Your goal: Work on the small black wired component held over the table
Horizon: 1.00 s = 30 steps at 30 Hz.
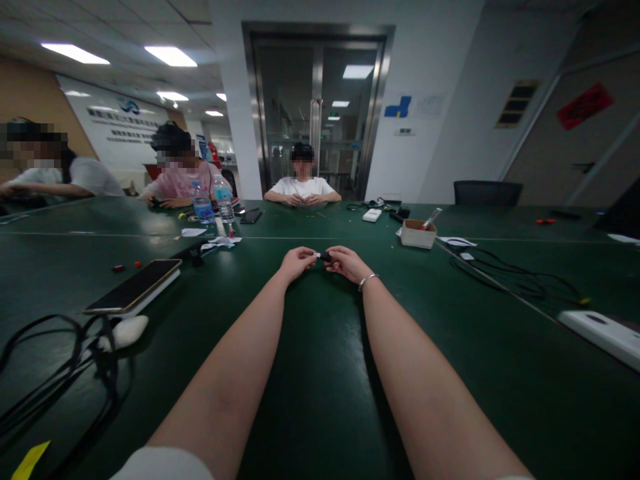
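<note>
Over the middle of the dark green table [320, 373], both my arms stretch forward and my hands meet at a small black stick with a silver end [325, 257], perhaps a USB plug or drive. My left hand [299, 263] pinches the silver end between thumb and fingertips. From the other side, my right hand [349, 264] is closed on the black part; a silver bracelet [369, 280] circles that wrist. Fingers cover much of the stick, so its exact kind cannot be made out.
A phone [135, 285] lies on a white box at left, near a white mouse [129, 331] and black cables [107, 360]. Bottles [202, 203] stand farther back. At right are a small cardboard box [419, 235] and more cables [525, 267]. Several people sit across the table.
</note>
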### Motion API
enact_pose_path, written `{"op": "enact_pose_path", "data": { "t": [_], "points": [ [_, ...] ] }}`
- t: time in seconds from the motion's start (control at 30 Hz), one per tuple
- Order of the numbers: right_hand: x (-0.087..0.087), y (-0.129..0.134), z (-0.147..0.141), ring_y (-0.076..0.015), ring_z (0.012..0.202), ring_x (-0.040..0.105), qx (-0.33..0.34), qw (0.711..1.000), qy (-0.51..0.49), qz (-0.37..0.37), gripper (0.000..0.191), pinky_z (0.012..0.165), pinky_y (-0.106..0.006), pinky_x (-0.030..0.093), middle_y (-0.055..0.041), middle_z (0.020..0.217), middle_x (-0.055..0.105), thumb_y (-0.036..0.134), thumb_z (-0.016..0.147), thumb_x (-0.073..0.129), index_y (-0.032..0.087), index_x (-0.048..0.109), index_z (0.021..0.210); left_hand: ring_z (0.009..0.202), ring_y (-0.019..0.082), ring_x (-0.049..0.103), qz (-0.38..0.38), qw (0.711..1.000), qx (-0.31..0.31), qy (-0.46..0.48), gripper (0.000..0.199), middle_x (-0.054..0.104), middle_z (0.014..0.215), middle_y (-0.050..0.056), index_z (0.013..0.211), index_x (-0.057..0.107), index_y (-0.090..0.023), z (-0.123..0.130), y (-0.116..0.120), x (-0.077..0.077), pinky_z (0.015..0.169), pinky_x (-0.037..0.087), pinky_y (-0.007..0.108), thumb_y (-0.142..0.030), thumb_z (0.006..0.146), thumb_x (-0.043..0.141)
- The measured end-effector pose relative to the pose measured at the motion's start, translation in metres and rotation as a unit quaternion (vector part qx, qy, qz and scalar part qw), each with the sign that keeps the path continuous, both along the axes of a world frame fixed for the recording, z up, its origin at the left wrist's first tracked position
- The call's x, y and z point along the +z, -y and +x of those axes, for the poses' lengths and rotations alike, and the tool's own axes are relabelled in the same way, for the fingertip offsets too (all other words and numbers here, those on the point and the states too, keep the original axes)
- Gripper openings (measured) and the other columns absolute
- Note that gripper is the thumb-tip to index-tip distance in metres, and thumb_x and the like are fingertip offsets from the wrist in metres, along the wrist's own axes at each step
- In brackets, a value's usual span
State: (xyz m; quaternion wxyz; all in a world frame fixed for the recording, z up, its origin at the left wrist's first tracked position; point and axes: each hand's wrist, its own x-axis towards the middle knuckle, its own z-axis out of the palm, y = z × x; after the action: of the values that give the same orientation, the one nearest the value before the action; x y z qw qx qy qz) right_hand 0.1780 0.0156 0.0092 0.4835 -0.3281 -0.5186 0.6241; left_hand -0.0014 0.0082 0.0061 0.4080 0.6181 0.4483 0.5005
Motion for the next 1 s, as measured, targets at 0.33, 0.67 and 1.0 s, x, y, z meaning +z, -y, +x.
{"op": "enact_pose_path", "data": {
  "t": [0.33, 0.67, 1.0],
  "points": [
    [0.0001, -0.0006, -0.0003, -0.0044, 0.040, 0.053, 0.002, 1.000, 0.001, -0.005, 0.006, 0.058, -0.027, 0.058, 0.0028, 0.058, 0.060, 0.010, 0.085, 0.055, 0.016, 0.055, 0.087, 0.064, 0.012, 0.056, 0.042, 0.999, -0.014, -0.011, 0.029, 0.060, 0.070, 0.001, 0.089, 0.062, -0.016, -0.0033, -0.0050, -0.0069, 0.056, 0.046, 0.022, -0.031, 0.066, 0.072],
    [-0.0004, -0.0015, -0.0003, -0.0056, 0.043, 0.055, -0.005, 1.000, 0.006, -0.005, 0.005, 0.059, -0.027, 0.058, 0.0028, 0.056, 0.059, 0.010, 0.085, 0.057, 0.015, 0.055, 0.086, 0.067, 0.013, 0.060, 0.003, 1.000, -0.001, -0.007, 0.030, 0.066, 0.077, 0.007, 0.087, 0.063, -0.011, -0.0013, -0.0057, -0.0053, 0.059, 0.045, 0.025, -0.033, 0.068, 0.071],
    [0.0020, -0.0004, -0.0001, -0.0047, 0.040, 0.051, -0.031, 0.999, -0.007, -0.015, 0.007, 0.058, -0.029, 0.058, 0.0036, 0.055, 0.058, 0.010, 0.085, 0.054, 0.016, 0.055, 0.088, 0.067, 0.013, 0.059, 0.008, 0.999, 0.051, 0.016, 0.024, 0.064, 0.074, 0.006, 0.086, 0.063, -0.011, -0.0026, -0.0094, -0.0053, 0.056, 0.047, 0.024, -0.031, 0.072, 0.067]
  ]
}}
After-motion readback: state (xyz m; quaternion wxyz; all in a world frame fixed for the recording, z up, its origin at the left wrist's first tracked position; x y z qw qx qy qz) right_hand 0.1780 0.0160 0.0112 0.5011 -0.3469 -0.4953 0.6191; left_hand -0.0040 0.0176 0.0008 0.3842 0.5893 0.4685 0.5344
